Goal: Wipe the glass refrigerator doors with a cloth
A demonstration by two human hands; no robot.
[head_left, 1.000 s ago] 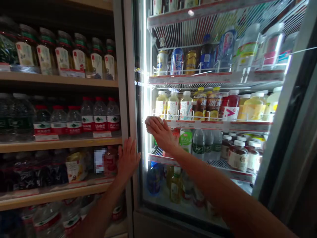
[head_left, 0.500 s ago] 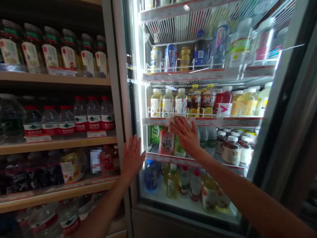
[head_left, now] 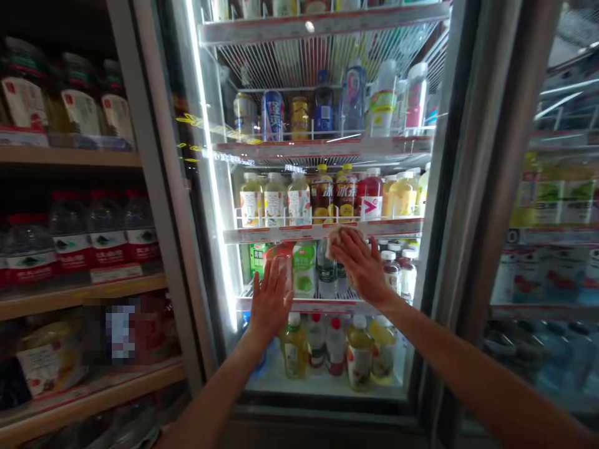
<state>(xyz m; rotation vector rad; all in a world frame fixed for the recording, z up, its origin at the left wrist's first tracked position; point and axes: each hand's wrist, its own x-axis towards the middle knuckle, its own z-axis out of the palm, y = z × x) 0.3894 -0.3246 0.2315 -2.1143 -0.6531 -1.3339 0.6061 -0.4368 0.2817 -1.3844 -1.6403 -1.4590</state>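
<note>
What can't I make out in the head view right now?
Head view throughout:
Cloth: mostly hidden by the right hand.
Reddish container: partly covered by the left hand.
Top-shelf drinks: cut off by the upper edge.
Price strip: print too small.

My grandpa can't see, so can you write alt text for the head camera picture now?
A person's right hand holds a pale cloth against the glass door of a drinks fridge; the open left hand rests there too. Bottles and cans line the fridge, and red-capped bottles stand on wooden shelves to the left.
</note>
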